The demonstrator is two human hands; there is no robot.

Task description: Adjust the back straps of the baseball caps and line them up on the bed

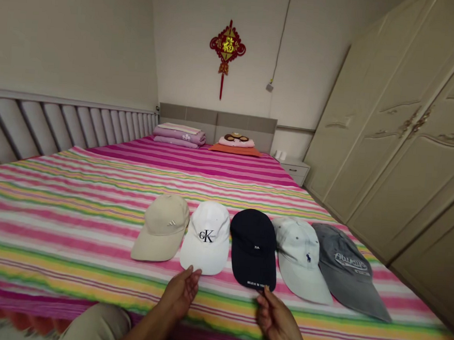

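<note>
Five caps lie side by side on the striped bedspread (102, 223): a beige cap (164, 225), a white cap with black letters (209, 220), a dark navy cap (254, 239), a pale cap with a small rider logo (301, 253) and a grey cap (347, 261). My left hand (181, 291) is at the front of the white cap's brim, fingers curled, a fingertip near its edge. With thumb and finger, my right hand (274, 318) pinches the right front edge of the navy cap's brim.
Folded purple bedding (178, 135) and an orange-and-pink pile (236, 142) rest by the headboard (234, 121). A railing (70, 128) runs along the left, a wardrobe (402, 115) stands at right, and a nightstand (295, 169) sits beyond the bed.
</note>
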